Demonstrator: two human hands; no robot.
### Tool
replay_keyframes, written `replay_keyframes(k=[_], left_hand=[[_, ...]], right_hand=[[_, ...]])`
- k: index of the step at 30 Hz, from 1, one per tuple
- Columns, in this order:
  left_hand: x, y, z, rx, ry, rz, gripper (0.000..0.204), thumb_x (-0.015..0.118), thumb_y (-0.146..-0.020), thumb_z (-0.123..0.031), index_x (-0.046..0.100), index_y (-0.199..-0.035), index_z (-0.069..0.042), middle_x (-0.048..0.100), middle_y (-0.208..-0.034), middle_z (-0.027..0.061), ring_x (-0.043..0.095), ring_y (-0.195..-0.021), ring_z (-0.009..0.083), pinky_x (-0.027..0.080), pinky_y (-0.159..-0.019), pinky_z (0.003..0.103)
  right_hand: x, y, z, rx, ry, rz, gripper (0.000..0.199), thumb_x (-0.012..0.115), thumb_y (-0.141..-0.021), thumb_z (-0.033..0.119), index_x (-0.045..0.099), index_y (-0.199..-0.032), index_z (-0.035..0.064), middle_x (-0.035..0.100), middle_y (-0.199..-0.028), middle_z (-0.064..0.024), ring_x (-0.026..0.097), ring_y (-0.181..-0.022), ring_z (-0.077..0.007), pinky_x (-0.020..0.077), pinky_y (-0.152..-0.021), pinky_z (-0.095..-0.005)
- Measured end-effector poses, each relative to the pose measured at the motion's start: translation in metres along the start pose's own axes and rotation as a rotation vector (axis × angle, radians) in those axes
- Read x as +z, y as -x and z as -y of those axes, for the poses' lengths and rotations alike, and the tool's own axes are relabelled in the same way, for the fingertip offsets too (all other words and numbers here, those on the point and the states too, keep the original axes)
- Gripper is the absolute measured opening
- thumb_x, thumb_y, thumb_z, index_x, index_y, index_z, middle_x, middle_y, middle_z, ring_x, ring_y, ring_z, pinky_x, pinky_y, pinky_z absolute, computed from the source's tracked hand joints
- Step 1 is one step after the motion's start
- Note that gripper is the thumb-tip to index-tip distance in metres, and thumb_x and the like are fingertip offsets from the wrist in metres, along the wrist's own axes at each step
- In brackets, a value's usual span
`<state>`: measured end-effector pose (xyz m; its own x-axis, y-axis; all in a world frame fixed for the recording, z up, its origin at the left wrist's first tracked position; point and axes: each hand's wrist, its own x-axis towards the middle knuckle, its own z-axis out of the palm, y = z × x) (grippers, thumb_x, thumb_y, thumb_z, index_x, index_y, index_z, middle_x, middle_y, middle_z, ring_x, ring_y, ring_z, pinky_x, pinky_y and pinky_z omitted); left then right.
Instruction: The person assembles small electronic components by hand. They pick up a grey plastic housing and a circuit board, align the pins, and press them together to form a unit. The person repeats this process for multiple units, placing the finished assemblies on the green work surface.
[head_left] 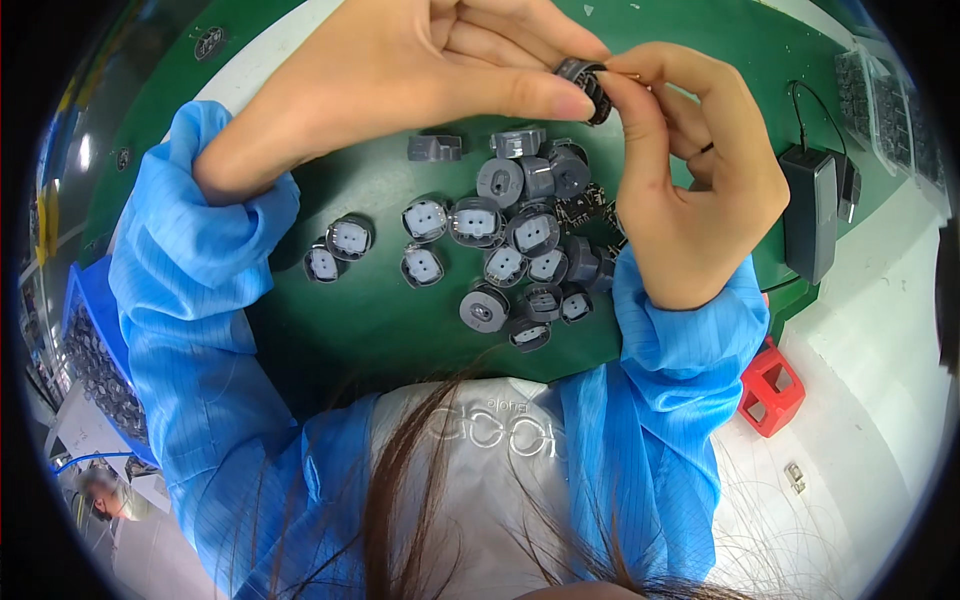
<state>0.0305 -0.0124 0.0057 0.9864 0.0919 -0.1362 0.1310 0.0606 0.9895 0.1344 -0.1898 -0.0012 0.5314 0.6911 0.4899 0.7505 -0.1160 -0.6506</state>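
My left hand is closed at the top of the view, its thumb and fingers pinching a round dark grey plastic housing on edge. Inside the housing are dark parts too small to name. My right hand meets it from the right, with the thumb tip against the housing. A thin copper-coloured piece shows between its thumb and forefinger. Below lie several similar grey housings, many with pale inner faces showing two dark holes. Small black circuit boards lie beside them, partly hidden by my right wrist.
The housings rest on a green mat. At the right are a black power adapter with a cable, and a clear tray of dark parts. A red plastic holder sits lower right. A blue bin of small parts stands left.
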Motion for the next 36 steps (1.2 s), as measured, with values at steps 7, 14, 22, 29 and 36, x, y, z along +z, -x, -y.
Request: replay_keyframes(k=[7, 14, 22, 29, 36], left_hand=[[0.003, 0.004, 0.011, 0.042, -0.124, -0.033, 0.034, 0.074, -0.084, 0.011, 0.065, -0.117, 0.009, 0.072, -0.111, 0.0177, 0.072, -0.103, 0.0215, 0.060, -0.089, 0.031], [0.000, 0.001, 0.020, 0.095, 0.078, 0.036, 0.035, 0.078, -0.082, 0.009, 0.066, -0.114, 0.011, 0.074, -0.099, 0.0212, 0.074, -0.091, 0.0195, 0.062, -0.083, 0.027], [0.008, 0.004, 0.010, 0.093, -0.045, -0.062, 0.033, 0.077, -0.081, 0.011, 0.067, -0.112, 0.008, 0.074, -0.101, 0.0179, 0.074, -0.094, 0.0192, 0.061, -0.085, 0.028], [-0.003, 0.003, 0.020, 0.011, 0.137, -0.066, 0.032, 0.076, -0.080, 0.010, 0.068, -0.111, 0.007, 0.075, -0.101, 0.0152, 0.073, -0.093, 0.0175, 0.060, -0.084, 0.027], [0.007, 0.008, 0.001, -0.008, -0.062, -0.173, 0.029, 0.075, -0.078, 0.008, 0.070, -0.106, 0.006, 0.075, -0.096, 0.0109, 0.070, -0.087, 0.0102, 0.056, -0.079, 0.022]], right_hand=[[-0.004, -0.002, 0.000, 0.061, -0.071, 0.063, 0.014, 0.066, -0.091, -0.012, 0.067, -0.102, -0.0044, 0.070, -0.094, -0.0054, 0.068, -0.083, -0.0086, 0.0524, -0.069, -0.0191], [-0.006, -0.003, -0.007, 0.133, -0.307, 0.103, 0.014, 0.067, -0.089, -0.013, 0.067, -0.101, -0.0045, 0.070, -0.096, -0.0056, 0.068, -0.084, -0.0084, 0.0527, -0.069, -0.0187], [0.001, -0.001, 0.002, -0.092, 0.035, 0.001, 0.017, 0.071, -0.085, -0.012, 0.068, -0.100, -0.0040, 0.070, -0.093, -0.0065, 0.071, -0.083, -0.0112, 0.0551, -0.067, -0.0207], [0.008, -0.008, 0.011, -0.174, 0.161, 0.058, 0.024, 0.069, -0.086, -0.008, 0.068, -0.109, -0.0020, 0.069, -0.098, -0.0111, 0.069, -0.093, -0.0169, 0.0550, -0.081, -0.0277], [0.008, -0.001, 0.006, 0.280, -0.326, 0.335, 0.056, 0.052, -0.087, -0.015, 0.054, -0.141, -0.0013, 0.067, -0.112, -0.0239, 0.069, -0.096, -0.0230, 0.0498, -0.082, -0.0248]])
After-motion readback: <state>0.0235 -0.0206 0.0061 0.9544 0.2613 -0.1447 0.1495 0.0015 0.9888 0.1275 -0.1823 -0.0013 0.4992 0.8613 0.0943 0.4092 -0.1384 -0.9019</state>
